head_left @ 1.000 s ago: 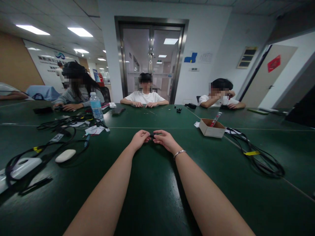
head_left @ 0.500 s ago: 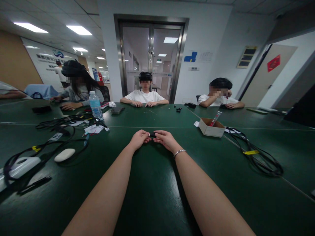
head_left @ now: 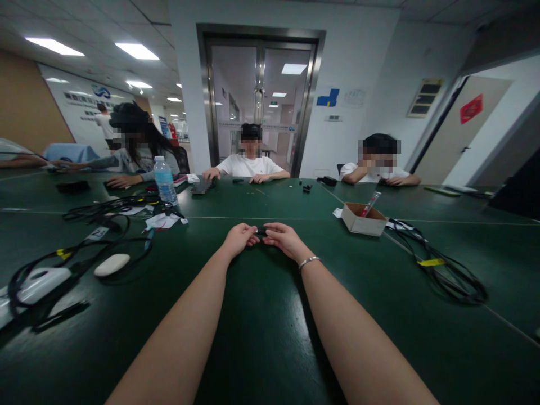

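Observation:
A small black object with a shiny end on its left lies between my two hands, just above or on the green table; its kind is too small to make out. My left hand pinches the shiny end between thumb and fingertips. From the other side, my right hand grips the black part, its fingers covering much of it. A silver bracelet circles my right wrist.
On the left are coiled black cables, a water bottle, a white mouse and a black pen. To the right stand an open box and another cable coil. Several people sit across the table.
My hands hold nearly the same pose around the black object. Across the table, the middle person's hand has moved toward the grey blocks, and a small dark piece now lies before that person.

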`<state>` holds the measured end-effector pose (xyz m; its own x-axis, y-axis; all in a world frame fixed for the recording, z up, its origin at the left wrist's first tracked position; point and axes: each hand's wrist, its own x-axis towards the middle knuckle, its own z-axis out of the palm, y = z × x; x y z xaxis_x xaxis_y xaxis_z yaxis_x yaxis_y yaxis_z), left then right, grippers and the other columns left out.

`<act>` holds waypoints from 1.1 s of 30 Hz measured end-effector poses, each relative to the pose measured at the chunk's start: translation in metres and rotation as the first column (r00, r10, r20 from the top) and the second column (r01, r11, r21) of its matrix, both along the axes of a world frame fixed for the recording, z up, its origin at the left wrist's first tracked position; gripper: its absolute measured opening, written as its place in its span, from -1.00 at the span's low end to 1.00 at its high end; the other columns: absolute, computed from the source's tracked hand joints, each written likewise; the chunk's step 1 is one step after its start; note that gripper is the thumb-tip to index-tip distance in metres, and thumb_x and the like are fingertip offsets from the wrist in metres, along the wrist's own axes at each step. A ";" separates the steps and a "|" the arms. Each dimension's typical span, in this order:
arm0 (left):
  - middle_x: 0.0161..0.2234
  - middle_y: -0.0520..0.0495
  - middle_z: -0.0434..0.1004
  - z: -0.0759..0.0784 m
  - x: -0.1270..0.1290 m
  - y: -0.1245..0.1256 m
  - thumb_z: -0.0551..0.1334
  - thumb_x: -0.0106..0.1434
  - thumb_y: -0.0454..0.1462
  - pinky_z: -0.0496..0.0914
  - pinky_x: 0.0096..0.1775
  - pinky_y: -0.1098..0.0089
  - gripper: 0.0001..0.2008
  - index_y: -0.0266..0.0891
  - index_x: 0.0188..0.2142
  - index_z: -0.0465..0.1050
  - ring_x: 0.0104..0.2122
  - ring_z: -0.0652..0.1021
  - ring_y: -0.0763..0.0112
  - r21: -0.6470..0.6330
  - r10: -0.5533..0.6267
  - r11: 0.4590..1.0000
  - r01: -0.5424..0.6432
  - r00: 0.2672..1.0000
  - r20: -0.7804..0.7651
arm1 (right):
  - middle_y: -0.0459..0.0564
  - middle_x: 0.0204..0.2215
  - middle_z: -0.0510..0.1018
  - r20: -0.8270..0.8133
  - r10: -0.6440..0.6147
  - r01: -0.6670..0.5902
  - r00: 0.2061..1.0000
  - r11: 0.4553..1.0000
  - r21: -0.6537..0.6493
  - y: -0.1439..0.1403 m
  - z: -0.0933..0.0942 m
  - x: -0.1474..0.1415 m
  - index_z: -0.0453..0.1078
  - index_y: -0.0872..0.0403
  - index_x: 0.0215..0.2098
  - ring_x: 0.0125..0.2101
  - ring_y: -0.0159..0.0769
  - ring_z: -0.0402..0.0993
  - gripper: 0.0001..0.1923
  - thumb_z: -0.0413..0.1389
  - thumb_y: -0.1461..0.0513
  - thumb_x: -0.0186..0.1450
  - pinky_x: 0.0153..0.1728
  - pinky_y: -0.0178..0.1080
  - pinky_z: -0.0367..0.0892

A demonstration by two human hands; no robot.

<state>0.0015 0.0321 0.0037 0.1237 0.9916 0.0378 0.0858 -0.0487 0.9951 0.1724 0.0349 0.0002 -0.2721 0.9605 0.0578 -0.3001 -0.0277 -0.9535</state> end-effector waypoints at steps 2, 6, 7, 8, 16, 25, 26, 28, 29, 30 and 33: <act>-0.58 -0.06 0.51 0.000 -0.001 0.000 0.20 0.21 -0.15 0.33 -0.50 0.50 -0.75 -0.32 -0.40 0.30 -0.61 0.47 0.51 0.004 -0.007 1.000 0.007 1.000 -0.018 | 0.05 -0.30 0.52 -0.001 0.004 -0.004 1.000 1.000 -0.002 0.000 0.000 0.000 0.41 0.18 -0.25 -0.49 -0.39 0.52 -0.79 0.20 0.46 0.14 -0.41 -0.36 0.50; -0.60 -0.06 0.50 -0.001 -0.002 0.001 0.17 0.23 -0.12 0.33 -0.50 0.48 -0.73 -0.32 -0.41 0.30 -0.62 0.46 0.49 0.009 -0.008 1.000 0.009 0.998 -0.060 | 0.04 -0.30 0.52 0.006 0.008 -0.008 1.000 1.000 -0.010 -0.002 0.002 0.000 0.41 0.18 -0.24 -0.48 -0.40 0.52 -0.79 0.18 0.47 0.16 -0.41 -0.37 0.50; -0.60 -0.06 0.50 -0.001 -0.002 0.001 0.16 0.23 -0.11 0.32 -0.50 0.48 -0.73 -0.32 -0.41 0.30 -0.62 0.46 0.49 0.011 -0.010 1.000 0.011 0.998 -0.066 | 0.04 -0.30 0.52 0.005 0.010 -0.010 1.000 1.000 -0.011 -0.003 0.003 0.000 0.41 0.18 -0.24 -0.48 -0.40 0.52 -0.79 0.17 0.48 0.16 -0.41 -0.37 0.50; -0.60 -0.06 0.49 -0.001 -0.002 0.001 0.16 0.23 -0.11 0.32 -0.50 0.48 -0.72 -0.31 -0.41 0.31 -0.62 0.45 0.49 0.012 -0.011 1.000 0.012 0.997 -0.071 | 0.03 -0.31 0.52 0.002 0.014 -0.014 1.000 1.000 -0.012 -0.003 0.003 0.000 0.41 0.18 -0.24 -0.49 -0.40 0.52 -0.79 0.16 0.48 0.16 -0.41 -0.37 0.50; -0.63 -0.03 0.46 0.000 -0.006 0.001 0.13 0.23 -0.07 0.27 -0.53 0.50 -0.69 -0.30 -0.42 0.33 -0.63 0.42 0.50 0.042 -0.018 0.999 0.023 0.991 -0.132 | 0.04 -0.31 0.52 -0.003 0.023 -0.023 1.000 1.000 -0.013 -0.005 0.005 0.001 0.41 0.18 -0.24 -0.49 -0.40 0.53 -0.78 0.15 0.50 0.17 -0.41 -0.37 0.49; -0.65 0.01 0.42 -0.006 -0.007 0.005 0.08 0.22 -0.01 0.23 -0.56 0.49 -0.63 -0.28 -0.42 0.34 -0.66 0.37 0.51 0.119 0.007 0.993 0.024 0.968 -0.253 | 0.02 -0.34 0.51 -0.021 0.048 -0.048 0.999 0.999 -0.005 -0.002 0.001 0.002 0.40 0.20 -0.21 -0.48 -0.38 0.53 -0.78 0.12 0.50 0.18 -0.39 -0.37 0.49; -0.65 0.01 0.41 -0.007 -0.007 0.004 0.07 0.22 0.01 0.23 -0.55 0.49 -0.62 -0.28 -0.42 0.35 -0.66 0.37 0.50 0.133 0.018 0.991 0.019 0.963 -0.270 | 0.02 -0.34 0.51 -0.019 0.047 -0.047 0.999 0.999 -0.005 -0.002 0.001 0.002 0.41 0.20 -0.22 -0.48 -0.38 0.53 -0.78 0.13 0.50 0.18 -0.39 -0.37 0.49; -0.66 0.01 0.41 -0.007 -0.008 0.004 0.06 0.21 0.04 0.23 -0.54 0.48 -0.58 -0.28 -0.43 0.36 -0.65 0.38 0.49 0.158 0.039 0.987 0.011 0.949 -0.312 | 0.02 -0.34 0.51 -0.010 0.050 -0.050 0.999 0.999 0.001 -0.001 0.001 0.001 0.41 0.19 -0.23 -0.49 -0.39 0.53 -0.78 0.15 0.49 0.16 -0.39 -0.36 0.49; -0.65 0.01 0.42 -0.007 -0.008 0.004 0.05 0.21 0.05 0.24 -0.53 0.47 -0.57 -0.27 -0.44 0.36 -0.64 0.39 0.48 0.165 0.046 0.986 0.010 0.943 -0.331 | 0.03 -0.33 0.52 -0.005 0.052 -0.052 0.999 0.999 0.005 -0.001 0.002 0.001 0.42 0.19 -0.23 -0.49 -0.39 0.53 -0.78 0.16 0.49 0.16 -0.39 -0.35 0.49; -0.65 0.01 0.42 -0.007 -0.008 0.004 0.04 0.20 0.06 0.24 -0.52 0.46 -0.56 -0.27 -0.44 0.36 -0.64 0.40 0.47 0.169 0.051 0.986 0.009 0.937 -0.347 | 0.03 -0.33 0.52 -0.001 0.053 -0.053 0.999 0.999 0.007 -0.001 0.002 0.001 0.42 0.19 -0.23 -0.49 -0.39 0.53 -0.78 0.17 0.49 0.16 -0.39 -0.35 0.49; -0.65 0.00 0.43 -0.006 -0.007 0.002 0.02 0.21 0.07 0.26 -0.50 0.45 -0.56 -0.26 -0.45 0.36 -0.62 0.42 0.44 0.177 0.065 0.984 0.001 0.929 -0.365 | 0.03 -0.33 0.52 0.005 0.047 -0.047 0.999 0.999 0.002 -0.002 0.002 0.001 0.42 0.19 -0.23 -0.49 -0.39 0.53 -0.78 0.16 0.49 0.16 -0.40 -0.36 0.49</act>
<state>-0.0059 0.0338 -0.0022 0.1298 0.9778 0.1646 0.4488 -0.2060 0.8696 0.1735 0.0331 0.0026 -0.3174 0.9465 0.0587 -0.2935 -0.0392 -0.9552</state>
